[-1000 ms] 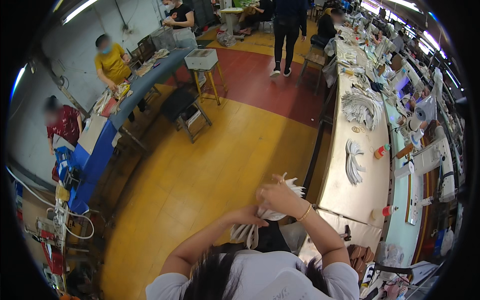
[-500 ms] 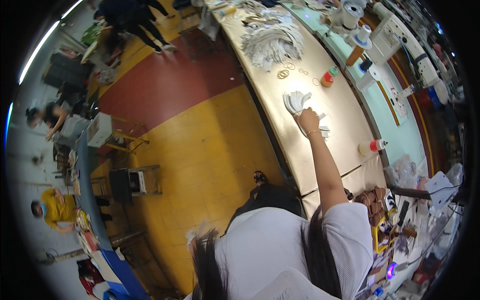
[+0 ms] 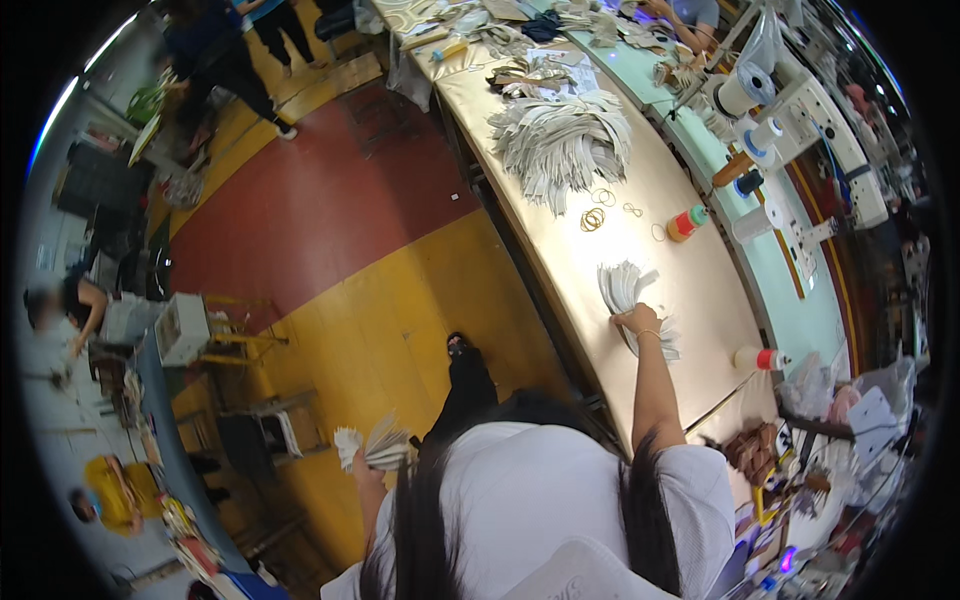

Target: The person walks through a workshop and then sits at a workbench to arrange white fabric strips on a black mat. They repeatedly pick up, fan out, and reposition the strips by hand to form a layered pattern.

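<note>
My right hand [image 3: 640, 319] reaches over the gold-coloured table [image 3: 560, 262], its fingers closed round the middle of a bundle of thin pale grey strips [image 3: 622, 285]. The strips fan out on both sides of the hand and rest on the tabletop. Low at my left side, off the table, my left hand [image 3: 368, 474] grips a second bundle of similar pale strips [image 3: 386, 444], spread at both ends. Its fingers are partly covered by the strips. Beyond my right hand lie several loose rubber bands [image 3: 592, 219] and a big heap of the same strips [image 3: 565, 145].
A red bottle with a green top [image 3: 686, 224] and a white bottle with a red band [image 3: 758, 358] stand right of my right hand. Thread cones [image 3: 745, 90] and a sewing machine [image 3: 850, 165] line the pale green bench. A stool [image 3: 185, 328] stands left; people work further off.
My left hand has come into clearer view with its bundle of strips. The table and its things sit lower in the picture. My right hand stays on the other bundle.
</note>
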Available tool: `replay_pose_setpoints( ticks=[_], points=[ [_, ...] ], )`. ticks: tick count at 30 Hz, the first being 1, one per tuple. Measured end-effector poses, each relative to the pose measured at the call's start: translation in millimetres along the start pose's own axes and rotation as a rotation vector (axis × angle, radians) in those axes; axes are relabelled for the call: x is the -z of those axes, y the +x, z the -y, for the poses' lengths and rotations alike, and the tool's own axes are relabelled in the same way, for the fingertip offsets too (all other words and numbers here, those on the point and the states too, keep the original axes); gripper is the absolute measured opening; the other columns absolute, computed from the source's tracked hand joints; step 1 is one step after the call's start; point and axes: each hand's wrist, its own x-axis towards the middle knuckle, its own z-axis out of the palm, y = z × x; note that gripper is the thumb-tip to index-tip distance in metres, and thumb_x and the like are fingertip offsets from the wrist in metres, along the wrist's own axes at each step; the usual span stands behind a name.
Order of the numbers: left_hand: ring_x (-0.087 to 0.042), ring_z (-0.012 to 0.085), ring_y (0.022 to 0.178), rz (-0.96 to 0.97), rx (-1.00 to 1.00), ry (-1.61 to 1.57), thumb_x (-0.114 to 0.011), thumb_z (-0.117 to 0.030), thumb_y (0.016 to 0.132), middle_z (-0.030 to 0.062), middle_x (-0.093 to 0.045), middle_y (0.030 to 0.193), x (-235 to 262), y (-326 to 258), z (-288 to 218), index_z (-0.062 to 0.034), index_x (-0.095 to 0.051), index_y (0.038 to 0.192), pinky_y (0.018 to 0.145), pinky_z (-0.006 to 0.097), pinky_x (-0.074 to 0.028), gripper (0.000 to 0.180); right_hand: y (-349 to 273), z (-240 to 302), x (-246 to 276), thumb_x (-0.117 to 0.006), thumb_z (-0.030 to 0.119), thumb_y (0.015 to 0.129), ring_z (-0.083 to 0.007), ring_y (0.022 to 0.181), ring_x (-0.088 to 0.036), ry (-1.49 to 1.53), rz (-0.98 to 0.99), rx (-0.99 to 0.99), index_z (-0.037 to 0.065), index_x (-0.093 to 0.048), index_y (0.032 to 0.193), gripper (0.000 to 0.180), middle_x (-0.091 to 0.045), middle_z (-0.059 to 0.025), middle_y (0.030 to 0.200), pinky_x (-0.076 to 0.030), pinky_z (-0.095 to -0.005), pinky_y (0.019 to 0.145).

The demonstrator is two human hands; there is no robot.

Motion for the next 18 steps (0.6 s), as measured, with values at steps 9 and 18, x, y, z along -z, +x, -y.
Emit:
replay_pose_setpoints(
  ticks=[9, 18],
  points=[
    [-0.065, 0.0316, 0.107, 0.307, -0.216, 0.358, -0.062, -0.005, 0.092, 0.0160, -0.064, 0.118, -303, 112, -159, -0.0030, -0.052, 0.133, 0.089, 0.047, -0.058, 0.043, -54, 86, 35, -0.076, 0.040, 0.088, -0.0248, 0.090, -0.071, 1.255, -0.175, 0.060, -0.005, -0.067, 0.102, 0.047, -0.073, -0.0177, 0.097, -0.054, -0.0350, 0.080],
    [-0.066, 0.0247, 0.099, 0.824, -0.347, 0.225, -0.064, -0.001, 0.089, 0.0112, -0.063, 0.103, -583, 32, -239, 0.0008, -0.055, 0.126, 0.102, 0.045, -0.053, 0.039, -58, 208, 185, -0.052, 0.028, 0.105, -0.0241, 0.100, -0.067, 1.733, -0.417, 0.453, -0.001, -0.048, 0.133, 0.040, -0.063, -0.0223, 0.127, -0.059, -0.0411, 0.086]
  ],
)
